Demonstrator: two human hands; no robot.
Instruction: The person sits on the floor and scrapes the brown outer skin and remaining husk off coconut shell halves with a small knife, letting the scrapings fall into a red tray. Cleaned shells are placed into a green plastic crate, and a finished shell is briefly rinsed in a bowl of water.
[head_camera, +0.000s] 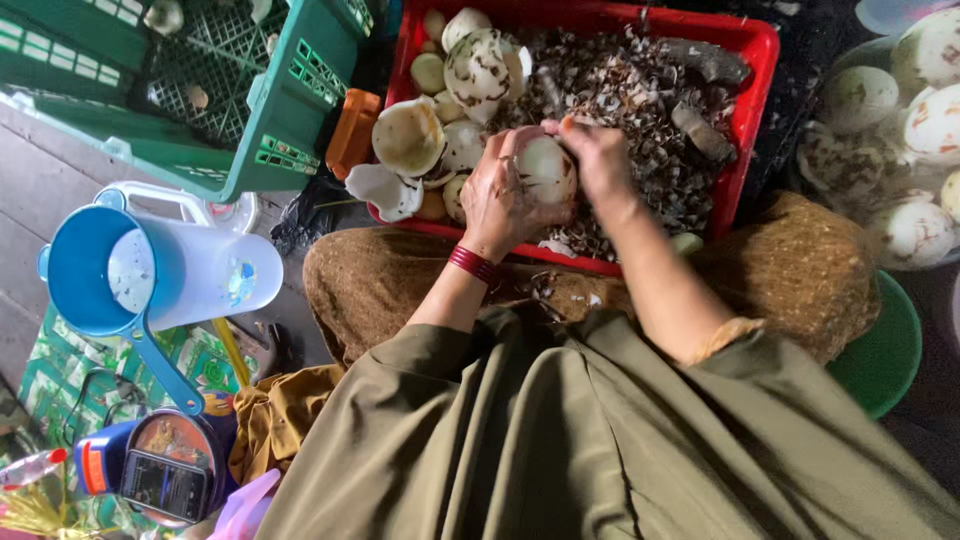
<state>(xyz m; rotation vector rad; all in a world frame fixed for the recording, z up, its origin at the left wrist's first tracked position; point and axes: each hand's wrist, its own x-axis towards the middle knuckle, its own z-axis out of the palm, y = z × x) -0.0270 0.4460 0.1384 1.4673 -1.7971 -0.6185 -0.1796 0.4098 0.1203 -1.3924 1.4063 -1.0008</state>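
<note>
Over the near edge of a red crate (760, 45), in the head view, both hands close around one pale, round peeled fruit (548, 168). The left hand (497, 195) cups it from the left side, fingers curled against it, a red bangle (471, 263) at the wrist. The right hand (598, 160) clasps it from the right and above, thumb and fingertips pressed on its top. The fruit sits between the two palms, just above the crate's front wall.

Inside the crate, a heap of brown peelings (640, 110) fills the right part, and more pale fruits and shell halves (410, 135) lie piled in the left part. A green crate (290, 120) stands tilted to the left, just beside the red one. Nearer the person on the left, a blue-rimmed white jug (170, 275) lies on its side on a patterned mat (60, 375). At the right edge, a heap of white rounded fruits (900, 130) rests well apart from the hands. The person's brown-clad knees (800, 265) frame the crate's front, and olive sleeves (560, 430) fill the lower frame.
</note>
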